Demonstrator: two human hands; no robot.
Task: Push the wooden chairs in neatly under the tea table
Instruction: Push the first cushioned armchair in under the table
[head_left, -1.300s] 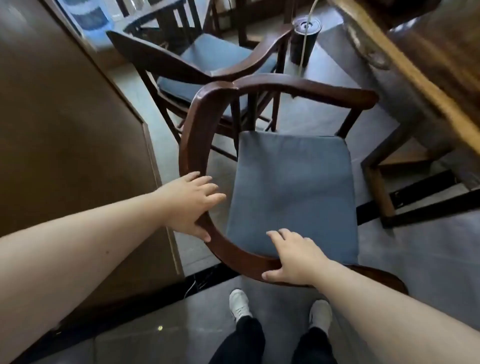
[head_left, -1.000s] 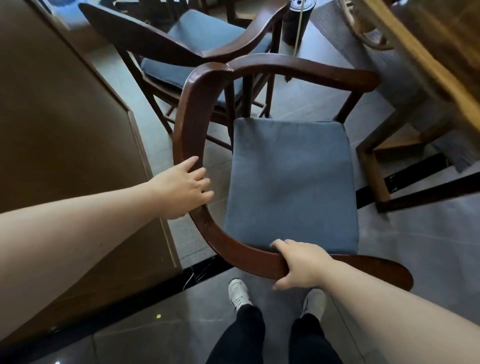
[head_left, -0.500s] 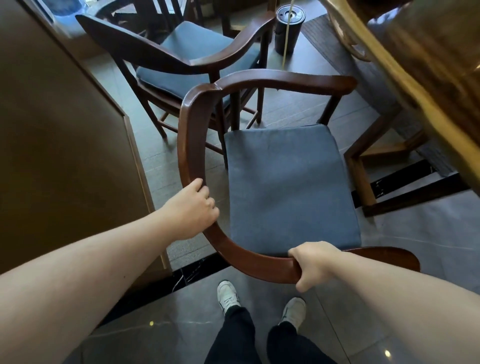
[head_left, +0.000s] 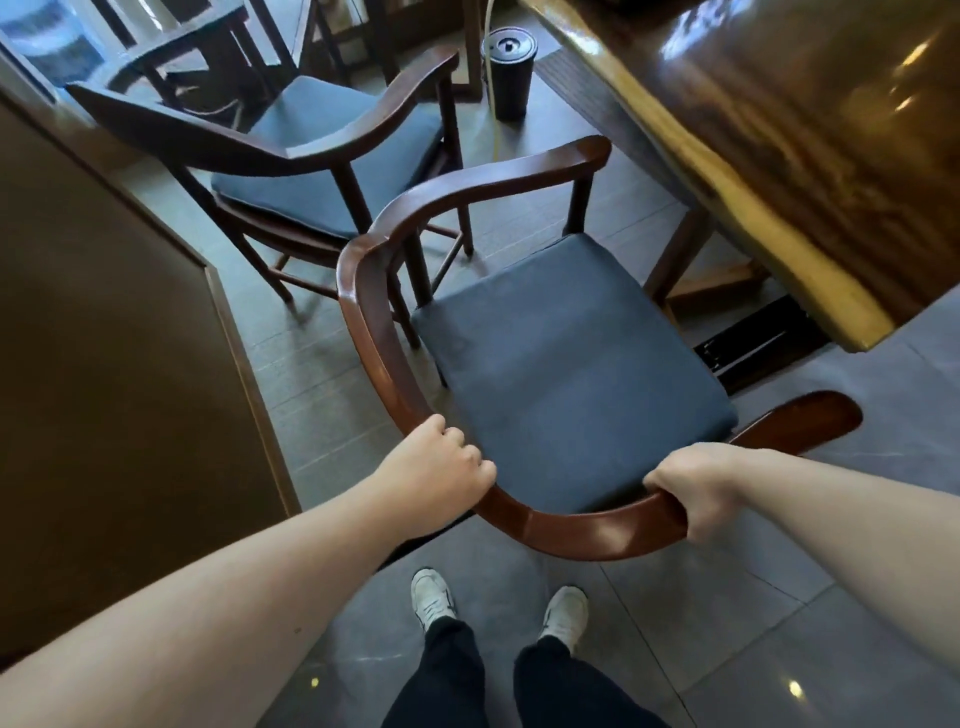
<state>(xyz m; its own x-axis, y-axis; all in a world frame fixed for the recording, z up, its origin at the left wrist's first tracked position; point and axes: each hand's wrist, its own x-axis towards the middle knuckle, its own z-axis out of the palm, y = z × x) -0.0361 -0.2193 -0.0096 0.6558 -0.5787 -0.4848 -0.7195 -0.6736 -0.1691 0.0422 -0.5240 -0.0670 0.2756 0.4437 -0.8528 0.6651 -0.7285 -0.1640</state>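
A dark wooden armchair (head_left: 374, 332) with a blue seat cushion stands right in front of me, its curved back rail nearest. My left hand (head_left: 441, 462) is closed around the rail at its left bend. On the rail's right part, my right hand (head_left: 696, 483) grips as well. The tea table (head_left: 779, 156), a thick glossy wood slab with a pale edge, fills the upper right; the chair's front right corner sits near its edge. A second wooden chair (head_left: 322, 150) with a blue cushion stands behind, to the upper left.
A brown cabinet or partition (head_left: 104, 338) stands close on the left. A black cylindrical bin (head_left: 509, 73) with a hose sits on the floor beyond the chairs. The table's wooden leg frame (head_left: 680, 260) is beside the seat. My feet are on grey tiles below.
Both hands went from resting on the rail to gripping it. The chair has turned, its front swinging toward the table at right.
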